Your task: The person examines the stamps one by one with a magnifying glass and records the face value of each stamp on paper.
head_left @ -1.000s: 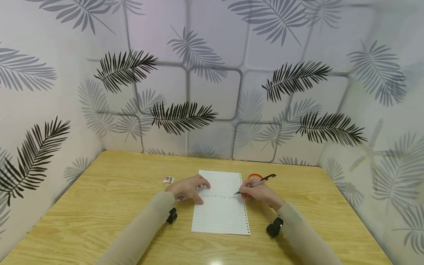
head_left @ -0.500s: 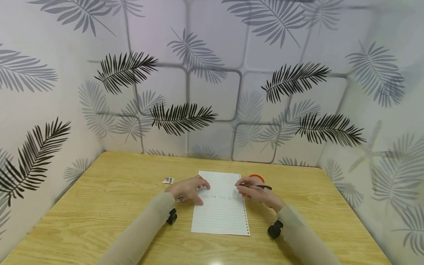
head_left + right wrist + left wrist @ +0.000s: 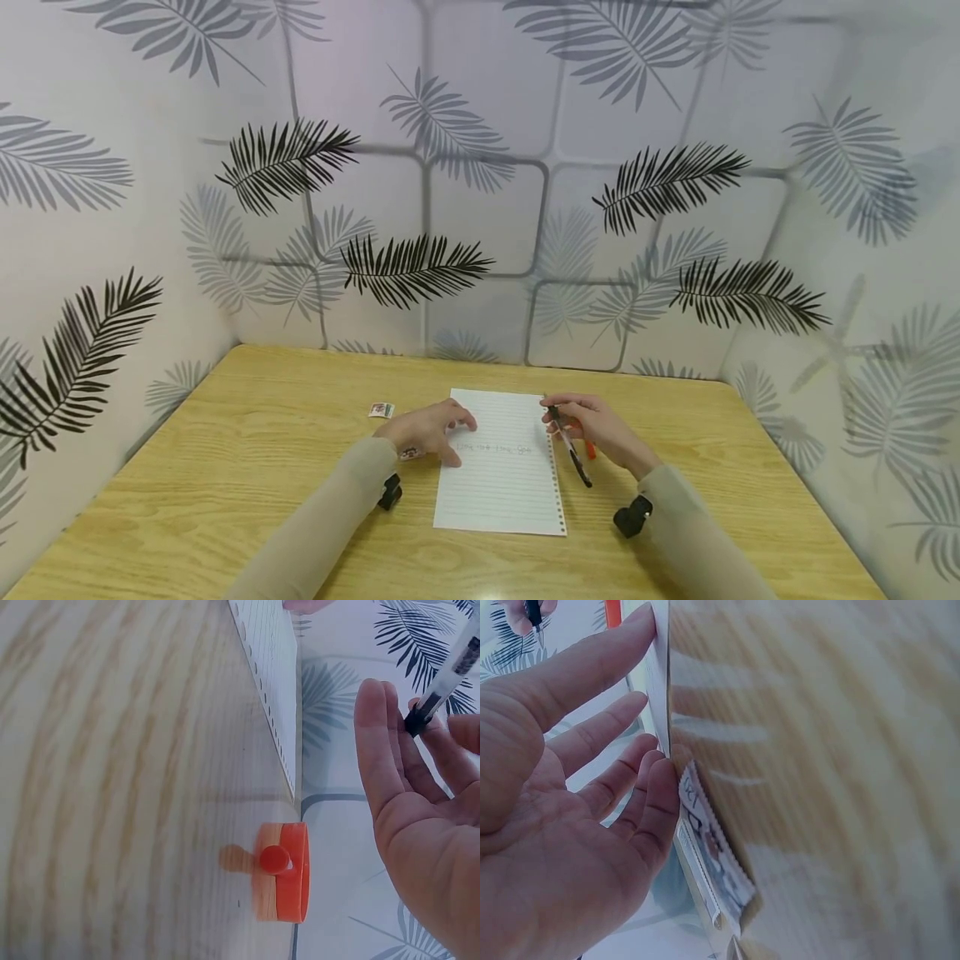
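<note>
A ruled sheet of paper with punched holes down its right edge lies on the table, with one line of handwriting across it. My left hand rests at the sheet's left edge, fingers spread and loosely bent, holding nothing; its palm shows in the left wrist view. At the right edge, my right hand holds a pen with a clear barrel and black parts between its fingers, raised off the paper. In the right wrist view the pen slants up from the fingers.
A round orange object with a small knob stands right of the paper, mostly hidden behind my right hand in the head view. Two small printed pieces lie left: one farther back, another beside my left wrist. Patterned walls enclose the wooden table.
One second ago the pen's tip was at the end of the written line. My right hand has lifted off and shifted slightly right, and the pen has swung to point toward me. The left hand stays put.
</note>
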The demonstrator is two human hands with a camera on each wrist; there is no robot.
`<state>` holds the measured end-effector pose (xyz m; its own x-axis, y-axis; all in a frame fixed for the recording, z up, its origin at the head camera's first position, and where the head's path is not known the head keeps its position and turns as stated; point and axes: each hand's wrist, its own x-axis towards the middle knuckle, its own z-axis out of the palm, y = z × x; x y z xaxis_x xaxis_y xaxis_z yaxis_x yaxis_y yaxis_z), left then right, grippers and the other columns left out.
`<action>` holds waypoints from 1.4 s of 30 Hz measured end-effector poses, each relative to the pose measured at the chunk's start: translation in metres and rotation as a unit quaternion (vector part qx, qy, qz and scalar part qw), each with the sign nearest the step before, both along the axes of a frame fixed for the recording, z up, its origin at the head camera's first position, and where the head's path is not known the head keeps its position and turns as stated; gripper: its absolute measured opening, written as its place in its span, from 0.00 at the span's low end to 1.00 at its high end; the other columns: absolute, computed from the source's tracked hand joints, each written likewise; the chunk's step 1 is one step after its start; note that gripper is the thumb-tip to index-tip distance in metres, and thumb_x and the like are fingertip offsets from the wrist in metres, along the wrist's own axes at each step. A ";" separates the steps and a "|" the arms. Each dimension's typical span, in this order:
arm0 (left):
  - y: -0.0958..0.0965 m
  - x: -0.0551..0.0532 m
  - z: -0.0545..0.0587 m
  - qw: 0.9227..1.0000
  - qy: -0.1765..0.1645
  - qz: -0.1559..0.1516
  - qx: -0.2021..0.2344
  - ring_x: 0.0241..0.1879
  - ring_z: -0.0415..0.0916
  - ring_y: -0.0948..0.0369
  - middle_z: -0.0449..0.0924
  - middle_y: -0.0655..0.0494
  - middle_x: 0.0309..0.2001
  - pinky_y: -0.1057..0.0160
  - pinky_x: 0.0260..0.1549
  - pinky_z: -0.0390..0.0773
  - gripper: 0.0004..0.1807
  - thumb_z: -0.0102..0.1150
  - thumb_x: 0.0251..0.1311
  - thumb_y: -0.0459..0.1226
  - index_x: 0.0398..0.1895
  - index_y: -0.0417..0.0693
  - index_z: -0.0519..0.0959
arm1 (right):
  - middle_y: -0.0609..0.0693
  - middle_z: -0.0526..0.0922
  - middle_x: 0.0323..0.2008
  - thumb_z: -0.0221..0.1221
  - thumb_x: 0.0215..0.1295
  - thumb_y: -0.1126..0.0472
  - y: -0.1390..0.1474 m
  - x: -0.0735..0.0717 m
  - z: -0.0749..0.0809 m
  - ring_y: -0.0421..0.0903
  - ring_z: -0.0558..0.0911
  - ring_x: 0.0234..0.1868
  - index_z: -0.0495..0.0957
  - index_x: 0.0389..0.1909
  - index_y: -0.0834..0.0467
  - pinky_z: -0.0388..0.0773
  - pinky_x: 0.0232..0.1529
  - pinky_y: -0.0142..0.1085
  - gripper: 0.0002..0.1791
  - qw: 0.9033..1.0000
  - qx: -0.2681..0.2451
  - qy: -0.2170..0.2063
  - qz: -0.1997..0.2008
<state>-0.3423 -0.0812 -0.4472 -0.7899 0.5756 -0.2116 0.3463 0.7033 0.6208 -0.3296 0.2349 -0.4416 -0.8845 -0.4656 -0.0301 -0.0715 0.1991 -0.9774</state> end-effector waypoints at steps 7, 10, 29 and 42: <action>-0.001 0.001 0.001 1.000 0.003 -0.001 0.002 0.60 0.66 0.52 0.66 0.53 0.63 0.48 0.60 0.68 0.29 0.74 0.50 0.34 0.57 0.54 0.76 | 0.67 0.77 0.56 0.57 0.72 0.57 0.003 -0.001 -0.001 0.51 0.82 0.47 0.68 0.66 0.67 0.81 0.44 0.35 0.27 0.998 0.044 0.018 -0.034; -0.001 0.001 0.002 1.000 0.003 -0.002 0.004 0.60 0.66 0.52 0.66 0.53 0.63 0.48 0.60 0.68 0.29 0.74 0.50 0.34 0.57 0.54 0.76 | 0.71 0.74 0.59 0.59 0.70 0.59 0.008 0.000 -0.001 0.57 0.80 0.50 0.67 0.67 0.67 0.81 0.42 0.35 0.29 0.998 0.052 0.030 -0.027; -0.003 0.002 0.000 1.000 -0.008 0.008 0.000 0.73 0.56 0.48 0.52 0.46 0.76 0.46 0.66 0.63 0.29 0.73 0.52 0.35 0.59 0.55 0.76 | 0.70 0.68 0.64 0.60 0.67 0.64 0.049 -0.003 0.000 0.53 0.81 0.49 0.69 0.65 0.68 0.82 0.42 0.47 0.27 0.990 0.122 0.055 -0.040; -0.002 0.001 0.000 1.000 0.004 -0.005 -0.003 0.66 0.64 0.50 0.57 0.47 0.73 0.47 0.63 0.66 0.29 0.74 0.51 0.36 0.58 0.54 0.76 | 0.71 0.70 0.62 0.62 0.65 0.66 0.085 -0.009 -0.008 0.47 0.82 0.34 0.71 0.64 0.67 0.81 0.34 0.39 0.26 0.979 0.184 0.053 -0.073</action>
